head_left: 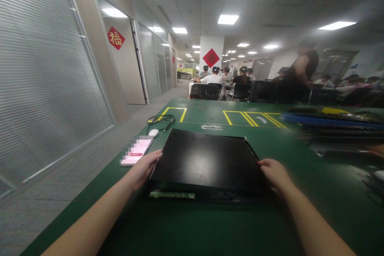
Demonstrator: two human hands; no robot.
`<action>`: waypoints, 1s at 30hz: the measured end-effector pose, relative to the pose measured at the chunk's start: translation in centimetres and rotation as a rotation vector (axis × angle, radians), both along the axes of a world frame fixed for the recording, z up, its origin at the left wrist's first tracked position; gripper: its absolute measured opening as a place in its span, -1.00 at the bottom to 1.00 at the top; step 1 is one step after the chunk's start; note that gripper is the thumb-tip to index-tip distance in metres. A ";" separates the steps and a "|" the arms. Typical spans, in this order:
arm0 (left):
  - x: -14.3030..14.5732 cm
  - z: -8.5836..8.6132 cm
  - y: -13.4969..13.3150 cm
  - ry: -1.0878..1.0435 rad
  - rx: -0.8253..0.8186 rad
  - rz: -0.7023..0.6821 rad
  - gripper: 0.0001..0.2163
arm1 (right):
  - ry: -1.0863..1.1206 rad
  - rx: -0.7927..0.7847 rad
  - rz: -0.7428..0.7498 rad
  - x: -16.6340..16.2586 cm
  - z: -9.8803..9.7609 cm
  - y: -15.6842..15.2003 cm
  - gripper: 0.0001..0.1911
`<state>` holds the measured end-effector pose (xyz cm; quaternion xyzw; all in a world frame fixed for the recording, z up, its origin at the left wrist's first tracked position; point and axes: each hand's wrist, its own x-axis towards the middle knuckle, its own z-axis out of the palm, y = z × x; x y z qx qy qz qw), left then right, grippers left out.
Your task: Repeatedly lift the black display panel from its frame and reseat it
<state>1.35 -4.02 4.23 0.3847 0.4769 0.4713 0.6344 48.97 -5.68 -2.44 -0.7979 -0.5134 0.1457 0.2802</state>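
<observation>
The person's two hands are well apart, one at each side of a flat, glossy black rectangular panel (207,160) that lies in front of the person over a dark green surface (192,228). The left hand (149,168) is clamped on the panel's left edge, and the right hand (274,172) on its right edge — the undersides of the fingers are hidden. Along the panel's near edge shows a narrow green circuit-board strip (172,195), set against a dark layer below the panel. Left of the panel lies a pale, flat phone with a pink screen (136,152); just beyond the panel's far left corner are a small white oval object (153,133) and a coiled black cable (168,119). Farther beyond the panel, yellow tape lines (249,119) mark the surface. Right of the panel — well apart — sits a blurred blue-and-black stack of long pieces (318,119).
</observation>
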 end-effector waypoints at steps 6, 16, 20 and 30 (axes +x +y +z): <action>-0.5 -1.0 0.1 0.019 0.022 -0.069 -0.52 | 0.004 -0.022 -0.035 -0.2 0.6 -0.1 -0.70; 0.6 0.1 -0.8 0.006 0.127 -0.013 -0.42 | 0.044 0.015 -0.027 0.1 -0.1 0.1 -0.70; 0.7 0.3 -0.9 -0.034 0.176 -0.004 -0.36 | 0.073 0.056 -0.025 0.0 0.1 0.3 -0.56; 0.4 0.1 -0.8 -0.065 0.209 -0.040 -0.33 | 0.379 0.149 -0.081 -0.2 0.2 0.1 -0.54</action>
